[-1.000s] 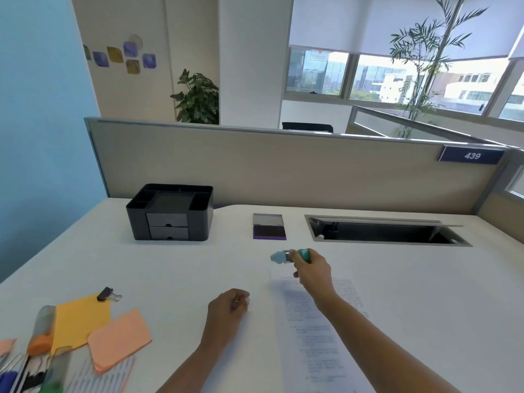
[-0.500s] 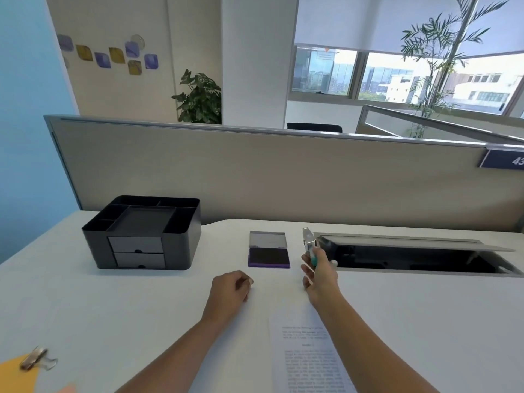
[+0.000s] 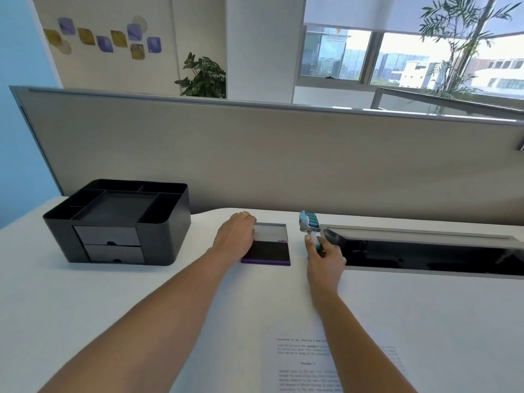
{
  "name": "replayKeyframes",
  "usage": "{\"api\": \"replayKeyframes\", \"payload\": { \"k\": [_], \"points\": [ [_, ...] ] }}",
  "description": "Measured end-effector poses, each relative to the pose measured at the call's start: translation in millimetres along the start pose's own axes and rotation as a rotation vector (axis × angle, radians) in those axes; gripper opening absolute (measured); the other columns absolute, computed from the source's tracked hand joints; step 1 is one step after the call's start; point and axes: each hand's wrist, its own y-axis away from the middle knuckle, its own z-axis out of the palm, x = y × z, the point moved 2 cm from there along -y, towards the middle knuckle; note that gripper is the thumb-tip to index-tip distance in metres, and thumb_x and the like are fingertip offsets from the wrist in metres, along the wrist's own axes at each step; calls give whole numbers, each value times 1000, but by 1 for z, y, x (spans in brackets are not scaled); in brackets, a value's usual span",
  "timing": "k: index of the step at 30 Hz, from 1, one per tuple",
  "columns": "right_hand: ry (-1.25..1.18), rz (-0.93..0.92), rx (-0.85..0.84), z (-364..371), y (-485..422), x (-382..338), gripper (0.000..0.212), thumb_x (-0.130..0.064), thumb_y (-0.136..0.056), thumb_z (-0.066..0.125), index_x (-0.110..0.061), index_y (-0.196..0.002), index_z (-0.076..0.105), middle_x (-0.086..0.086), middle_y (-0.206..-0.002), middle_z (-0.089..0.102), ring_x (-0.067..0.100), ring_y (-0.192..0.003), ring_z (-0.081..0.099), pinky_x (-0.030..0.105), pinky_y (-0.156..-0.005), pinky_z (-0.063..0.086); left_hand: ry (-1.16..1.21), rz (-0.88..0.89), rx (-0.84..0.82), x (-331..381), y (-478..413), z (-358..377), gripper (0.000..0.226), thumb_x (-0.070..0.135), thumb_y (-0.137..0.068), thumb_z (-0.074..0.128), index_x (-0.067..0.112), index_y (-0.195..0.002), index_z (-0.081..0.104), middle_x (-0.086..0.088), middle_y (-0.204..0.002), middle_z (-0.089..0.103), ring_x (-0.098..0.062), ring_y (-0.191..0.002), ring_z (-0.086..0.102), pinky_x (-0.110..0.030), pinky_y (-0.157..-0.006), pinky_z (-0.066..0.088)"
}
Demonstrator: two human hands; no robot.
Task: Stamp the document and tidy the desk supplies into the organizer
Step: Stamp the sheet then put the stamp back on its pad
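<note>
Now our left hand (image 3: 236, 236) lies at the left edge of the open ink pad (image 3: 268, 249), covering its left side, with the fingers bent down against it. From the head view we cannot tell whether they pinch the pad or only press on it. A ring sits on one finger. The ink pad lies flat on the white desk (image 3: 141, 307), its greyish lid folded back toward the partition (image 3: 255, 154) and its dark inked face in a purple base toward us.

Our right hand (image 3: 326, 262) grips the date stamp (image 3: 309, 222) by its white handle, fingers and thumb curled round it. The stamp is raised off the desk, its teal-banded head pointing up and away from us, just right of the ink pad and apart from it, near the left end of the cable slot (image 3: 425, 251).

A printed document (image 3: 306, 364) lies on the desk close to us, partly under our right forearm. A black organizer (image 3: 119, 222) with two small drawers stands to the left, near the partition.
</note>
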Motion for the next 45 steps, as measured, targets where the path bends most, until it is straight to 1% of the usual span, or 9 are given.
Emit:
{"api": "replayKeyframes", "payload": {
  "k": [10,14,17,22,27,30,37,42,45],
  "points": [
    [21,-34,30,6,-9,5,42,-27,-93,52,-2,-126,54,10,-125,49,8,-77,36,14,-76,29,-278,-59,-122,-3,-42,-3,24,-1,-88,46,2,-107,61,-14,-118,57,-32,-112,54,-39,-85,46],
    [34,-46,18,8,-9,7,41,-28,-93,53,-2,-124,56,10,-122,50,-6,-73,37,6,-67,27,-293,-73,-115,0,-43,3,26,0,-88,47,4,-109,61,-14,-117,59,-33,-107,57,-37,-82,47],
    [56,-60,18,9,-9,6,39,-26,-92,54,0,-121,57,11,-119,51,0,-74,40,-3,-60,33,-326,-66,-96,1,-44,4,30,-5,-85,47,6,-109,61,-14,-116,60,-33,-106,58,-37,-82,47],
    [35,-58,36,10,-9,7,39,-27,-91,56,0,-118,59,7,-112,50,10,-90,43,15,-77,35,-356,-74,-87,-1,-41,2,31,-8,-83,46,7,-107,60,-13,-114,61,-32,-105,59,-34,-78,45],
    [26,-51,31,12,-9,7,41,-28,-91,56,2,-119,59,10,-113,52,12,-91,47,18,-80,37,-227,-37,8,-6,-37,-10,29,-8,-85,42,4,-107,55,-17,-109,61,-37,-99,59,-39,-77,46],
    [30,-44,23,10,-7,6,40,-28,-92,54,2,-119,59,11,-118,52,8,-77,41,18,-75,35,-38,7,101,-9,-33,-18,22,1,-90,44,6,-107,57,-16,-105,62,-36,-94,59,-38,-75,46],
    [-22,-53,40,8,-7,5,40,-26,-92,55,2,-120,59,13,-119,52,-4,-73,38,4,-65,29,242,82,295,-15,8,-20,18,11,-90,52,14,-103,64,-5,-95,68,-27,-87,63,-34,-72,48],
    [-20,-51,36,8,-6,5,38,-26,-92,55,5,-113,62,17,-114,52,-3,-72,38,7,-62,27,280,64,222,-14,46,-14,23,35,-86,61,22,-105,64,7,-101,68,-19,-91,64,-33,-79,50],
    [-7,-58,32,7,-6,5,36,-25,-92,55,7,-109,63,18,-112,52,-1,-70,37,-6,-57,29,293,71,74,-15,52,-4,36,39,-84,61,21,-116,62,5,-117,65,-19,-101,60,-29,-90,44]
  ]
}}
